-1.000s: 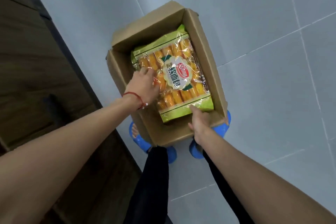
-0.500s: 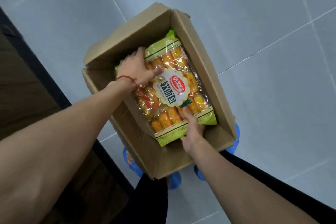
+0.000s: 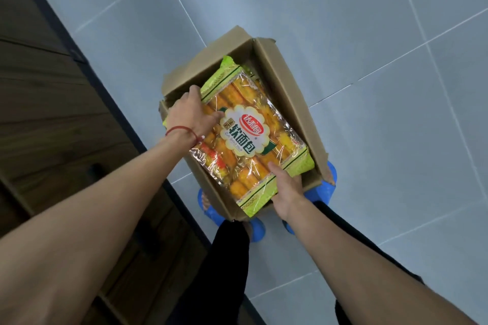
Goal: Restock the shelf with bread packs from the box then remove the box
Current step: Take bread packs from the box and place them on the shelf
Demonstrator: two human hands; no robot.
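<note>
An open cardboard box stands on the floor by my feet. A large bread pack with green ends, golden rolls and a white label is lifted partly out of it, tilted. My left hand grips the pack's left edge, thumb on top. My right hand holds the near end, thumb on the film and fingers underneath. Another green pack edge peeks out below my left wrist inside the box.
A dark wooden unit with a black base edge runs along the left. Grey floor tiles spread to the right and beyond the box. My blue slippers stand right under the box's near end.
Both hands have raised the pack higher out of the box and toward me. The view has swung, bringing the wooden unit back in on the left.
</note>
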